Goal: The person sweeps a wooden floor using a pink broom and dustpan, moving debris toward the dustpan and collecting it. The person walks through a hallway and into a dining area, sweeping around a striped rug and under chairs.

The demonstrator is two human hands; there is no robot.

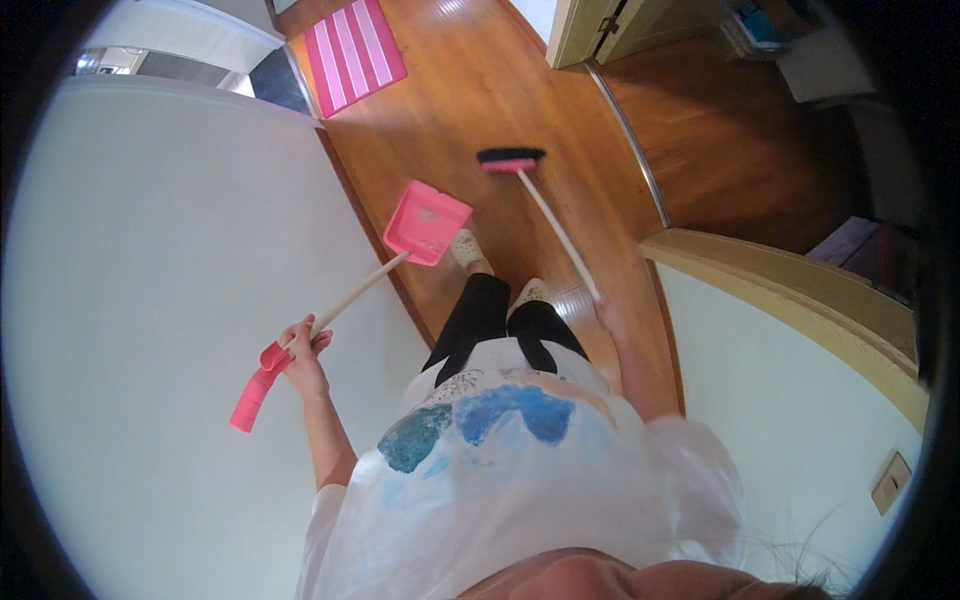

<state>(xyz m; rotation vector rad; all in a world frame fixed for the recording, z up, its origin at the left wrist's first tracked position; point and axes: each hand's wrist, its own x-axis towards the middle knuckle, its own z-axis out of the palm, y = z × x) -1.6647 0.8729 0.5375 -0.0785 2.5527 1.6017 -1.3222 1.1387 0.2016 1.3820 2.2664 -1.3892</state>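
My left hand point(304, 349) is closed around the pale handle of a long-handled pink dustpan point(427, 223), just below its pink curved grip point(255, 394). Bits of debris lie in the dustpan's pan, which is left of my shoes. On the right, my right hand point(609, 313) holds the pale stick of a broom point(559, 229); the hand is blurred and its fingers are hard to make out. The broom's pink head with black bristles point(511, 156) is over the wooden floor, ahead of my feet and right of the dustpan.
Pale walls point(172, 247) flank the wood-look floor point(450, 135) on both sides. Ahead lies a pink striped mat point(355, 56) by a doorway. A metal threshold strip point(630, 142) crosses another doorway at the right, with a wooden frame point(787, 296). A wall switch point(891, 482) is at lower right.
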